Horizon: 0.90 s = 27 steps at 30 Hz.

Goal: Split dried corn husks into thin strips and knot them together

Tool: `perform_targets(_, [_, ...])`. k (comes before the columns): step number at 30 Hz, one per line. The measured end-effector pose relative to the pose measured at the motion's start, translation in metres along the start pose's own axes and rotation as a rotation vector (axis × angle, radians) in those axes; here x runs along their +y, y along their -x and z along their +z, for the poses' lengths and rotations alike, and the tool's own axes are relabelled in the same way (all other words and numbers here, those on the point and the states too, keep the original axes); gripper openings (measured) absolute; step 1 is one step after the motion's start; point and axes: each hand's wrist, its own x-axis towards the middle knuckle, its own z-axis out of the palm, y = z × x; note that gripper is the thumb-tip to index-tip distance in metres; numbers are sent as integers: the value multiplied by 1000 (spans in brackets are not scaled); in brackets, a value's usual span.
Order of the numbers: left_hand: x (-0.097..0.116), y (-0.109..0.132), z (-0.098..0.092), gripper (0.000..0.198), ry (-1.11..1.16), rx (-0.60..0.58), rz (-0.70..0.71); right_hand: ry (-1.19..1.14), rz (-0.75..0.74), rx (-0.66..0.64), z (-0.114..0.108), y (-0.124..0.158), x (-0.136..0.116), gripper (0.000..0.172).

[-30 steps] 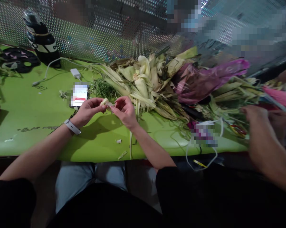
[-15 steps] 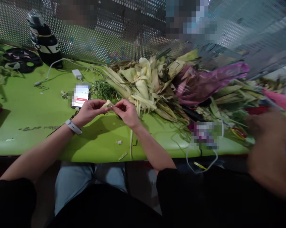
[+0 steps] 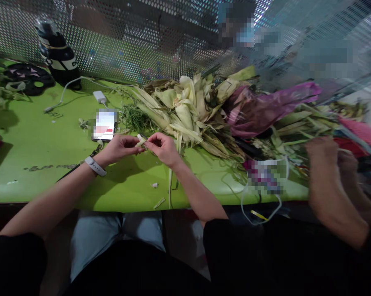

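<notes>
Between my hands, above the green table, is a small pale folded piece of corn husk. My left hand pinches it from the left, thumb and fingers closed on it; a white watch band sits on that wrist. My right hand meets it from the right, thumb and fingertips pressed together at its edge. The fine detail of the fold is too small to make out. Just behind my hands lies a heap of dry corn husks. A lit phone rests by my left hand.
A purple plastic bag lies on the husks. Green shreds, a white adapter, a dark bottle and a black mask are at the back. Another person's hands work at right. A white cable hangs over the edge.
My hands have shifted slightly down, and the husk piece is turned a little between my fingers. At right, the other person's arm has moved left and a second hand now shows.
</notes>
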Motion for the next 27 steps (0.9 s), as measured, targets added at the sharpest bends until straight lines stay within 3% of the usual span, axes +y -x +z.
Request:
perform_targets(6, [6,1,-3,31,-27,-101,2,-266,179,-48,2,-3,0,25])
perform_targets(10, [10,2,-2,33,-94,-228,-31,-194,319,-173,-1,-4,-5,31])
perform_targets(13, [14,3,2,31,-101,-317,-59,-63,283,-292,-2,-3,-8,35])
perform_targets(16, [18,4,3,29,-52,-378,-107,-51,221,-317,-2,-3,-8,33])
perform_targets(22, [25,4,-1,29,56,-515,-199,-115,118,-215,3,-2,-7,42])
perform_targets(27, [13,6,6,27,402,-317,-335,69,-55,2,9,2,-2,42])
